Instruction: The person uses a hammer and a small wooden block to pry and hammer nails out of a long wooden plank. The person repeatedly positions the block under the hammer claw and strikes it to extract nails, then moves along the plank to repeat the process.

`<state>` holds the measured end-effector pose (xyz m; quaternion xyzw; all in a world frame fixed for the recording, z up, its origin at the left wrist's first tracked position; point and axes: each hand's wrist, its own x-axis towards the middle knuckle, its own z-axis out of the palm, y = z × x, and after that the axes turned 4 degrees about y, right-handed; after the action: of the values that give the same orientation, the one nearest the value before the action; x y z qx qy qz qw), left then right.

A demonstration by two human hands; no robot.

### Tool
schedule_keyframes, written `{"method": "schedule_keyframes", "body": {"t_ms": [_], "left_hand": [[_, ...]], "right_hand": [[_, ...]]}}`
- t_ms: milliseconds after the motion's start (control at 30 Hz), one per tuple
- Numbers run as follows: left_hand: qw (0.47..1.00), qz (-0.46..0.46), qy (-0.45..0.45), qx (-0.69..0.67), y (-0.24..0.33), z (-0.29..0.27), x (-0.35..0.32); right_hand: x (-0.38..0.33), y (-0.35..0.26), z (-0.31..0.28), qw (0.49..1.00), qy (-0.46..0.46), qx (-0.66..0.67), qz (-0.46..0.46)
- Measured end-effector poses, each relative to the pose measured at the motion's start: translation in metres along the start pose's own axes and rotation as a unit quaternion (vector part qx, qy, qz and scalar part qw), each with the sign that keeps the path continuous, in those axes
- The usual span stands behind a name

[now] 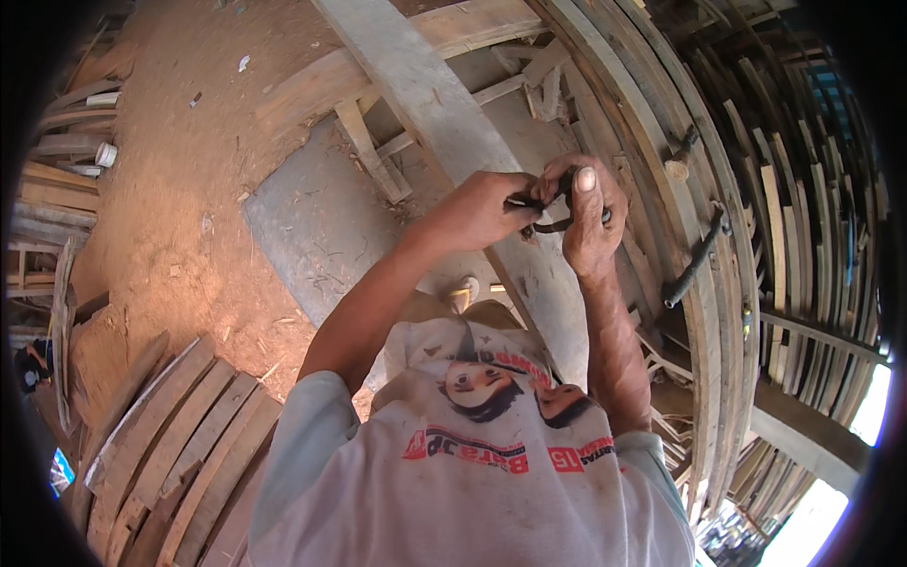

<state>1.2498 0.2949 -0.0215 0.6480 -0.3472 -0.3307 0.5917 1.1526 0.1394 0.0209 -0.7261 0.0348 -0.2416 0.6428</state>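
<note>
Both hands meet in front of me, above a long grey plank (416,76). Between them is a dark, thin, curved strip (556,227), perhaps rubber; its exact kind does not show. My left hand (482,210) is closed, its fingers pinching one part of the strip. My right hand (597,222) is closed round another part, thumb pointing up. The fingers partly hide the strip, and a dark loop of it shows near the right fingertips.
At the right lie long boards (704,321) with a black rod-like piece (697,260) and a short dark-handled object (680,156) on them. More boards (179,444) are stacked at lower left. A grey sheet (293,246) covers part of the dirt floor beside a wooden frame (368,156).
</note>
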Motion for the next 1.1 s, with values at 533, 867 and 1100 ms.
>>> {"method": "schedule_keyframes", "body": {"t_ms": [533, 867, 1100], "left_hand": [[0.989, -0.021, 0.148, 0.004, -0.044, 0.074, 0.014], [0.973, 0.016, 0.177, 0.15, -0.045, 0.039, 0.039], [0.99, -0.034, 0.13, -0.031, -0.022, 0.009, 0.074]], "right_hand": [[0.009, -0.004, 0.025, 0.994, 0.006, -0.111, 0.007], [0.063, 0.006, 0.047, 0.969, -0.006, -0.235, 0.077], [0.142, 0.1, 0.021, 0.95, 0.034, -0.266, 0.161]]}}
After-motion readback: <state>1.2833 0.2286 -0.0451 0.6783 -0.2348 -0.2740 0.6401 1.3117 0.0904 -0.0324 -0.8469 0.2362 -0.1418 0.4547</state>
